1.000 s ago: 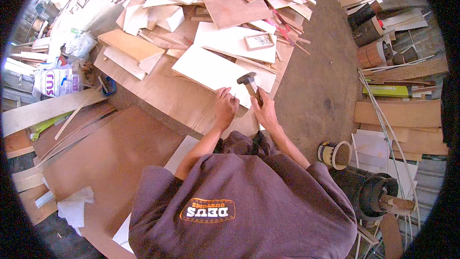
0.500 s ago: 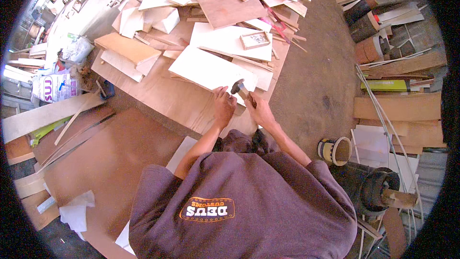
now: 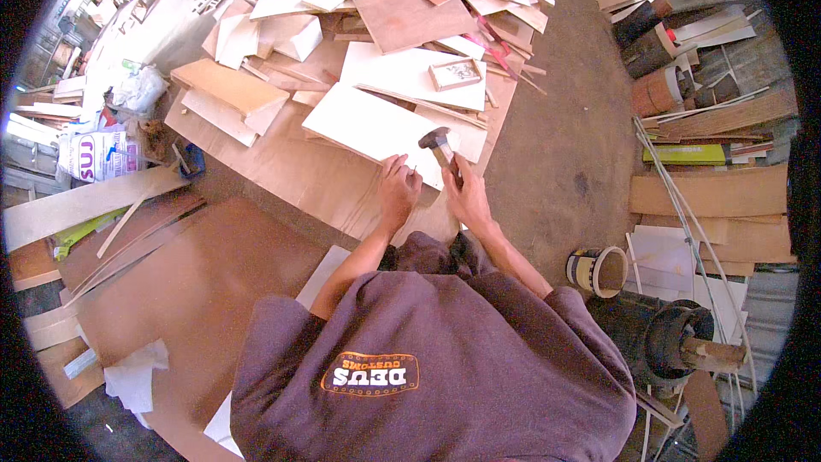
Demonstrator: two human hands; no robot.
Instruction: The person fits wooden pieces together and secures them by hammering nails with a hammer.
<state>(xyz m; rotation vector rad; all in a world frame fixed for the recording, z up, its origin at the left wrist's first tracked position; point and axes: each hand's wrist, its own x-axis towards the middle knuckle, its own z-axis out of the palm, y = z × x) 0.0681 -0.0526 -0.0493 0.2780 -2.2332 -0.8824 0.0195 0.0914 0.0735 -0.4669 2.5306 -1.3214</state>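
My right hand [image 3: 467, 198] is closed round the handle of a hammer [image 3: 436, 141]. The hammer's dark head is raised over the near right part of a white board [image 3: 368, 124], which lies at a slant on a plywood worktable [image 3: 265, 175]. At the board's near edge is my left hand [image 3: 398, 190], its fingers drawn together in a pinch. What sits between those fingertips is too small to make out. Farther back, a small wooden box [image 3: 455, 74] with small pieces in it rests on another white board [image 3: 410, 68].
Stacked offcuts [image 3: 410, 13] fill the far part of the worktable. A brown sheet [image 3: 197, 291] lies at the left. On the right floor stand a bucket [image 3: 597, 271] and a black drum [image 3: 654, 334], with planks [image 3: 710, 192] and thin rods [image 3: 676, 180] beyond.
The hammer head has lifted up and slightly right, away from my left fingers. My right hand has shifted a little with it; my left hand stays at the board's edge.
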